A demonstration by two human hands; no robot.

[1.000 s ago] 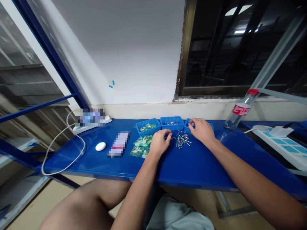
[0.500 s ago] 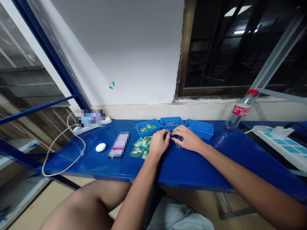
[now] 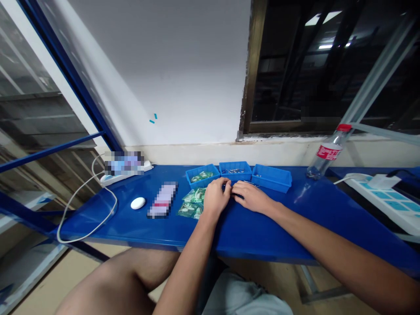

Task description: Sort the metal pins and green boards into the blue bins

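My left hand (image 3: 216,195) is closed at the middle of the blue table, its thumb and fingers curled together. Whatever lies between those fingertips is too small to make out. Close against it, my right hand (image 3: 252,197) also has its fingers bent inward and pinched, with their contents hidden. Thin metal pieces (image 3: 252,183) show just beyond the right hand's knuckles. Left of my left hand lie clear-and-green plastic packets (image 3: 192,203) with white parts inside. Behind the hands, a blue bin (image 3: 235,176) holds several small metal pieces.
Another blue bin (image 3: 189,179) holds green packets; a third blue bin (image 3: 274,186) stands at right. A phone (image 3: 163,201) and a white oval object (image 3: 138,203) lie left. A bottle (image 3: 324,155) and a power strip (image 3: 390,199) are right, a white cable (image 3: 114,199) far left.
My right hand has moved slightly down and left, and its fingers have curled in. It now covers the small metal pieces that showed under it. My left hand has hardly moved.
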